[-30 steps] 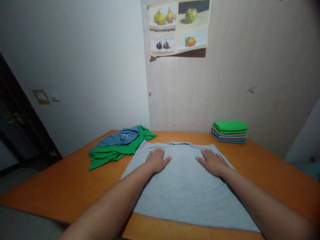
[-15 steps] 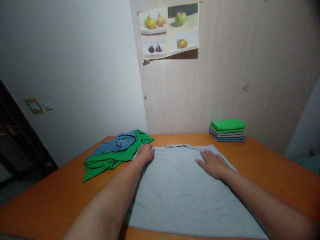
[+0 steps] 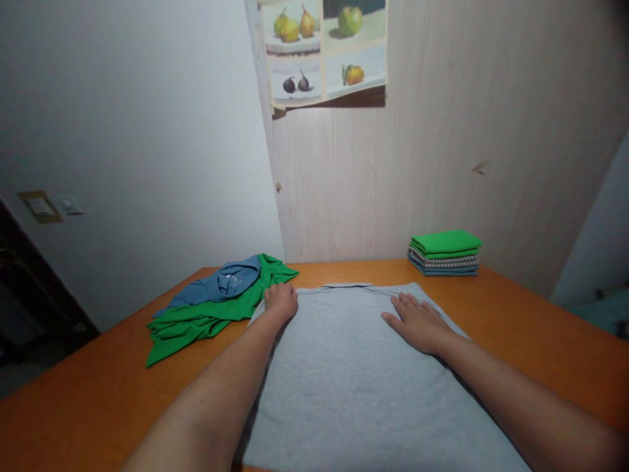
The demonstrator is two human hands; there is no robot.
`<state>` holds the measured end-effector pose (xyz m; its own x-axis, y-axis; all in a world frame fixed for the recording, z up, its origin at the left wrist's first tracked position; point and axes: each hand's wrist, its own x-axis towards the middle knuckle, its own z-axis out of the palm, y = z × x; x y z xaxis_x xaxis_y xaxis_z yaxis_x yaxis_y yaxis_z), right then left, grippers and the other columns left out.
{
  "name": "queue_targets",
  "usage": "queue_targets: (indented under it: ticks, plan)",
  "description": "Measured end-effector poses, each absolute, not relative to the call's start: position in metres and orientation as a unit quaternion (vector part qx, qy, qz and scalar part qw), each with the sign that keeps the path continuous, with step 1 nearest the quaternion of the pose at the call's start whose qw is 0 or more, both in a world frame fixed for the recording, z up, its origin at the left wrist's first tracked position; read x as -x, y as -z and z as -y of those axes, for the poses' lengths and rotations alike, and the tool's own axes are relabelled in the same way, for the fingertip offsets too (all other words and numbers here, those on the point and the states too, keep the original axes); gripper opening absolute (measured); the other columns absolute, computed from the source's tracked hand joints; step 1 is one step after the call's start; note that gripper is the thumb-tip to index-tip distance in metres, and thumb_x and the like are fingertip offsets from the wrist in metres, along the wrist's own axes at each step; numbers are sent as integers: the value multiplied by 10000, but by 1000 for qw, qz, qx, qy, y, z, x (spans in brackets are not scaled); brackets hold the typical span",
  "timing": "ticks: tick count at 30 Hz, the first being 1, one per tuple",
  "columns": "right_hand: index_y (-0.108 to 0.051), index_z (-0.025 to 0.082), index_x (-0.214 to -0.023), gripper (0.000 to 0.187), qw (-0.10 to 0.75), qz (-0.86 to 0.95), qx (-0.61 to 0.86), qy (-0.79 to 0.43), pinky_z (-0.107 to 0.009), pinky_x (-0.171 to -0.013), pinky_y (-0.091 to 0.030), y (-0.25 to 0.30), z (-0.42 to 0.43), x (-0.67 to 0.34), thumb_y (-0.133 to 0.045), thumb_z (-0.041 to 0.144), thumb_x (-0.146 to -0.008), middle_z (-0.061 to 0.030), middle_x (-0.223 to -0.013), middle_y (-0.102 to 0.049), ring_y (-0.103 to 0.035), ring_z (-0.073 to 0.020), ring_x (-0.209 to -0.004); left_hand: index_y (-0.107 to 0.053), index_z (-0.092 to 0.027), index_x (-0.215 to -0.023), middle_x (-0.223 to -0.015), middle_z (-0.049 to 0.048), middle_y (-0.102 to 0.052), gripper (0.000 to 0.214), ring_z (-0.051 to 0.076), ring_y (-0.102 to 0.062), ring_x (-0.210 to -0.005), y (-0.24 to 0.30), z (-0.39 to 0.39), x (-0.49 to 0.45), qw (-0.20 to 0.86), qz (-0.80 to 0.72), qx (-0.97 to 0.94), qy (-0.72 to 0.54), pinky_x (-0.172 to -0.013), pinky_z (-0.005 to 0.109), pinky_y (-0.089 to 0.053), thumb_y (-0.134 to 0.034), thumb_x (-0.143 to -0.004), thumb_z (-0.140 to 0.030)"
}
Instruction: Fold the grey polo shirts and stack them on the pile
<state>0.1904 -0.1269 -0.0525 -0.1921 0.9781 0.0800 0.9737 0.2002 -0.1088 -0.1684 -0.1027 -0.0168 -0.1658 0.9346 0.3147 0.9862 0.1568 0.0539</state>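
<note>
The grey knit garment point(image 3: 354, 373) lies flat on the bench point(image 3: 535, 347) directly in front of the person, its near side running down to the bottom of the view. The left hand point(image 3: 282, 300) has just gone from lying flat on the fabric to the far left corner, where its fingers are now curled; they hide the fabric under them, so I cannot tell whether they pinch it. The right hand point(image 3: 417, 321) stays palm down near the far right corner, fingers extended and thumb apart, holding nothing. That seems to leave the right side steadied by a flat palm while the left corner gets the attention.

The cloth looks soft and matte, faintly mottled, roughly a trapezoid from this angle, with shallow ripples and a thin dark slit along its far edge. Just beyond the left hand, a crumpled green garment point(image 3: 191, 328) spreads in loose folds, with a rumpled blue garment point(image 3: 206, 292) over it. At the far right, well apart, stands a folded stack point(image 3: 445, 255): bright green on top, checked fabric in the middle, blue beneath. The bench is smooth and orange-brown, set against a pale wood-grain panel point(image 3: 334, 190).
</note>
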Motion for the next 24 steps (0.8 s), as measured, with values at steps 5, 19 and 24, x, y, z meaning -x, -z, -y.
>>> queue_targets:
  ticks: [5,19,24]
  plan:
    - [-361,118,-1564,845,68,770,634,-18,-530,-1224,-170,50,129,-190,-199,691,-964,-155,-1641,-282,-195,-315,-1531,-677,-156,-1122,-1174,155,-699,343,286,-610,-1155,9,112,152,105,707,685,141,-1008,412,-420,-392,-985,-289]
    - [-387,103,-1551,856,61,778,625,12,-531,-1217,-224,56,128,-196,-183,690,-962,-152,-1629,-311,-236,-313,-1520,-350,-165,-1545,-1646,157,-289,786,295,-229,-1531,27,132,145,-34,618,784,45,-1211,540,-204,-183,-978,-683]
    - [-416,118,-1538,852,75,778,623,17,-546,-1213,-233,61,125,-199,-188,696,-956,-147,-1618,-337,-253,-319,-1513,-278,-160,-1582,-1671,158,-194,900,305,-139,-1552,21,142,164,-48,658,751,19,-1219,584,-126,-114,-933,-762]
